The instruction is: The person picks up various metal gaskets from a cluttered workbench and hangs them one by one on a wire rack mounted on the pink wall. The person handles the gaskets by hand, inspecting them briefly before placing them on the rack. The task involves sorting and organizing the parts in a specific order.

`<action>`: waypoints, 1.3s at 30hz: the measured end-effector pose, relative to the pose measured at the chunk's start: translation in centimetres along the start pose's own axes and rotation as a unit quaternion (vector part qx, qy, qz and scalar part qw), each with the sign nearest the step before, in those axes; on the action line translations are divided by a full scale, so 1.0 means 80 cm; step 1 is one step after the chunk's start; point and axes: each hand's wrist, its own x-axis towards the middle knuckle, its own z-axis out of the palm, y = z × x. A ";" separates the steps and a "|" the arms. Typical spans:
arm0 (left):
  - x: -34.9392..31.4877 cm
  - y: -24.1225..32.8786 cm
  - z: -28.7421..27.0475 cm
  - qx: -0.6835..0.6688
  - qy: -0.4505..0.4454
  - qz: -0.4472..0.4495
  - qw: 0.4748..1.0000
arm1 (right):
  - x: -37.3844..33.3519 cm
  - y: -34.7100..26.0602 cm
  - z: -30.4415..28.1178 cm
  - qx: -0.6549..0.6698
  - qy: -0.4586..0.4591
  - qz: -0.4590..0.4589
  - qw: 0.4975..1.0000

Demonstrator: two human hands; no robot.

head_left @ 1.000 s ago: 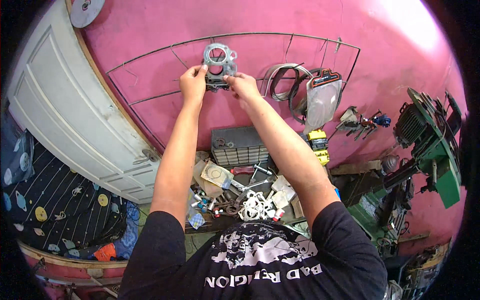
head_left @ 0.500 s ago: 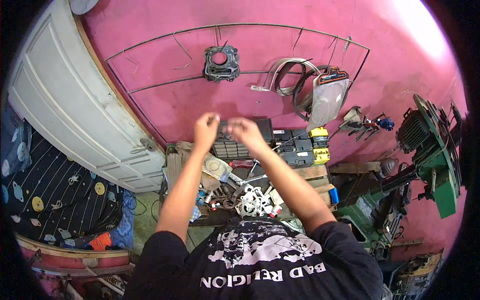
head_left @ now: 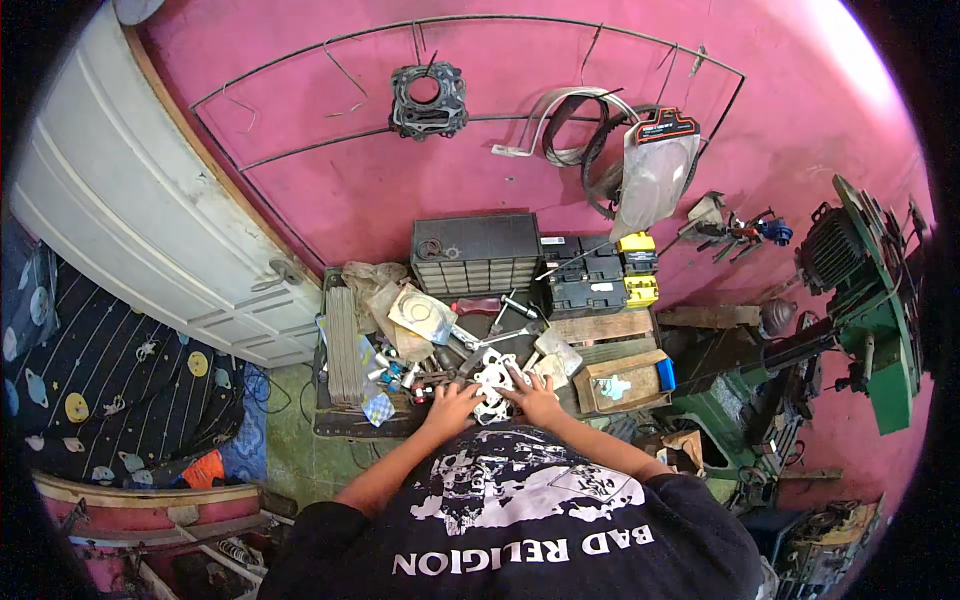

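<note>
Both my hands are low at the bench's near edge, on either side of a pale engine casting [head_left: 492,382] with several holes. My left hand [head_left: 452,406] has its fingers bent against the casting's left side. From the right, my right hand [head_left: 536,396] grips it, fingers reaching over its edge. My fingers and palms hide parts of the casting. Just beyond it lie metal wrenches [head_left: 498,338] and a screwdriver with a red handle [head_left: 476,306]. Small metal and blue parts [head_left: 390,370] lie left of my left hand.
A black drawer cabinet [head_left: 474,240] stands against the pink wall, beside black and yellow boxes [head_left: 638,262]. At the bench's right is a wooden tray [head_left: 600,402]. A green drill press [head_left: 880,360] stands farther right. An engine cylinder block [head_left: 428,100] hangs on the wall rack.
Both hands have come down from in front of the drawer cabinet to the pale casting at the bench's near edge. The view has shifted slightly, and the wooden tray now shows.
</note>
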 end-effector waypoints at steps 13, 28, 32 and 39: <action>0.019 0.000 0.007 -0.027 0.180 -0.006 0.983 | -0.011 0.015 -0.009 0.032 0.201 -0.010 0.979; 0.096 -0.027 -0.193 -0.488 0.304 -0.223 0.787 | 0.058 0.011 -0.236 0.562 0.337 0.082 0.751; 0.118 -0.031 -0.227 -0.662 0.338 -0.104 0.661 | 0.083 -0.015 -0.302 0.732 0.339 0.052 0.589; 0.144 -0.041 -0.312 -0.698 0.423 -0.078 0.573 | 0.139 -0.020 -0.407 0.717 0.395 -0.003 0.574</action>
